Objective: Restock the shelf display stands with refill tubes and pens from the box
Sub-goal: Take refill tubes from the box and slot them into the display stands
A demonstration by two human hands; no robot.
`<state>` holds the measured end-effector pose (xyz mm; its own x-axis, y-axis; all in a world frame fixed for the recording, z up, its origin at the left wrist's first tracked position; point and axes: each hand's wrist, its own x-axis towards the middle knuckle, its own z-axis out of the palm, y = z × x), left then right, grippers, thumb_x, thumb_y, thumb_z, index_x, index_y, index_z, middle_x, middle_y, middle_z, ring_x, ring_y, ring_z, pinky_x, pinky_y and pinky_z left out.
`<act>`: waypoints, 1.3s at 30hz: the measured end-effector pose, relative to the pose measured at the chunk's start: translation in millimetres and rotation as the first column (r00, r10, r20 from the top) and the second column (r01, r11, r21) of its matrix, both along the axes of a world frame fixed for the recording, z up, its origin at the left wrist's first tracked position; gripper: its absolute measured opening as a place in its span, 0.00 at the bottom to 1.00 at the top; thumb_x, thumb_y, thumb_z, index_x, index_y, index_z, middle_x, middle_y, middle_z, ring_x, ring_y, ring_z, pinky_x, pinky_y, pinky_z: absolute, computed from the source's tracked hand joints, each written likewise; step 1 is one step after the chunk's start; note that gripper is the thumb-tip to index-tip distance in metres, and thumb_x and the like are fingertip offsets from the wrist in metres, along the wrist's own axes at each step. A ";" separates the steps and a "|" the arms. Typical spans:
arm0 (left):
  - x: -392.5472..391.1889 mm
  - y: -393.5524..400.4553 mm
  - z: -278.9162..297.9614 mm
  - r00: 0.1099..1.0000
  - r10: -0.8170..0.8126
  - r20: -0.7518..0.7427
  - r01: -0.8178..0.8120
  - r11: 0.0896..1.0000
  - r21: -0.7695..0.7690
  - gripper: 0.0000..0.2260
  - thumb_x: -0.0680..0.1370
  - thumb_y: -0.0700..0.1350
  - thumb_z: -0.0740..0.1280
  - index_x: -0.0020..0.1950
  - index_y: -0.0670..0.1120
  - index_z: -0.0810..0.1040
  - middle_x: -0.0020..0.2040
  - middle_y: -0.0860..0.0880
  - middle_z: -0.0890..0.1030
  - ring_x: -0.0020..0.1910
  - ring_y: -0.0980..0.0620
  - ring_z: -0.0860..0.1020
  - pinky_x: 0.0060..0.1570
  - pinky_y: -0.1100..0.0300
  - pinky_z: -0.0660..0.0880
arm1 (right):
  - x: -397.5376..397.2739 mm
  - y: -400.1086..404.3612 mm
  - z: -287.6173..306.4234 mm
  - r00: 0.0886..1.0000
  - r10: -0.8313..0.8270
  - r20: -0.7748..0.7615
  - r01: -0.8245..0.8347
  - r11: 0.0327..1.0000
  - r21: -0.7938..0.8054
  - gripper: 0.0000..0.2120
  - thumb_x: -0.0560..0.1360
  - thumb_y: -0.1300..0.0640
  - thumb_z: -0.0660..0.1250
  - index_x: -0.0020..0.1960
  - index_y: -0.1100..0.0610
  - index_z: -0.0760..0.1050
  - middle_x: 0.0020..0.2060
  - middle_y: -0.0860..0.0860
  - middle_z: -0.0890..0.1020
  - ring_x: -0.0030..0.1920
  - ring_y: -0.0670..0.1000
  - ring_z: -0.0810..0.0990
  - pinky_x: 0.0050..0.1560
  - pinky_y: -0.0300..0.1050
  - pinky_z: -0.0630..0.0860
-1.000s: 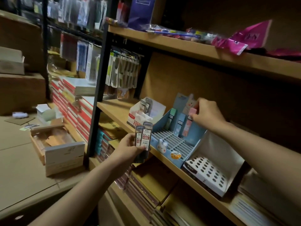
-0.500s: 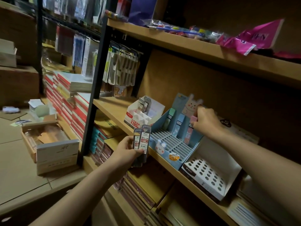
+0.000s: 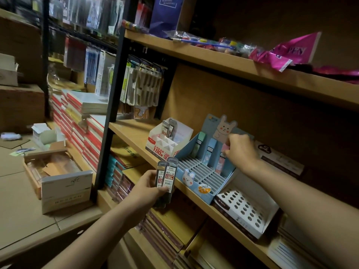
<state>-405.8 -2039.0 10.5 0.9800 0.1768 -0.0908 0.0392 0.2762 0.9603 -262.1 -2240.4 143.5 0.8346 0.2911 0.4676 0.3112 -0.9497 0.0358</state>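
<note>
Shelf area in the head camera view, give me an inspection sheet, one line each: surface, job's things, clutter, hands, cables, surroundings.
Surface: wooden shelf carrying three display stands.
Job's things: blue bunny stand with three tubes upright in its back row, its front slots bare; white stand holding two refill tubes; white holed stand, its holes unfilled.
Clutter: pink packets on the shelf above.
Hands: left hand holds two refill tubes in front of the shelf; right hand pinches the pink tube in the bunny stand.
Cables: nothing seen.
Surroundings: open box on the floor, stacked notebooks, hanging packs.
</note>
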 end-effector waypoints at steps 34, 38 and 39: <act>-1.2 5.4 -5.3 1.000 -0.015 -0.022 0.015 1.000 0.005 0.16 0.77 0.36 0.66 0.59 0.54 0.72 0.55 0.46 0.80 0.52 0.46 0.81 0.46 0.51 0.81 | 4.6 -0.6 36.1 0.968 0.239 -0.079 -0.222 0.665 -0.713 0.14 0.74 0.52 0.70 0.59 0.51 0.79 0.62 0.51 0.73 0.68 0.55 0.65 0.64 0.49 0.62; -1.6 5.2 -5.6 1.000 -0.018 -0.019 0.019 1.000 0.016 0.16 0.77 0.35 0.66 0.58 0.54 0.72 0.56 0.45 0.80 0.53 0.45 0.80 0.50 0.48 0.80 | 4.0 0.4 38.6 0.968 0.245 -0.052 -0.197 0.620 -0.759 0.15 0.73 0.49 0.71 0.59 0.50 0.80 0.61 0.50 0.74 0.67 0.54 0.66 0.64 0.48 0.59; -2.0 5.1 -5.6 1.000 -0.021 -0.019 0.021 1.000 0.015 0.16 0.77 0.35 0.66 0.58 0.54 0.72 0.56 0.45 0.80 0.54 0.45 0.80 0.51 0.47 0.80 | 3.7 0.6 38.7 0.968 0.245 -0.045 -0.191 0.611 -0.768 0.15 0.73 0.48 0.71 0.59 0.50 0.80 0.60 0.50 0.74 0.67 0.55 0.66 0.64 0.48 0.59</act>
<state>-407.8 -2033.9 5.0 0.9816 0.1577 -0.1073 0.0633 0.2609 0.9633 -258.4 -2239.8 182.2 0.6777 0.7344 0.0372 0.4768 -0.4775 0.7380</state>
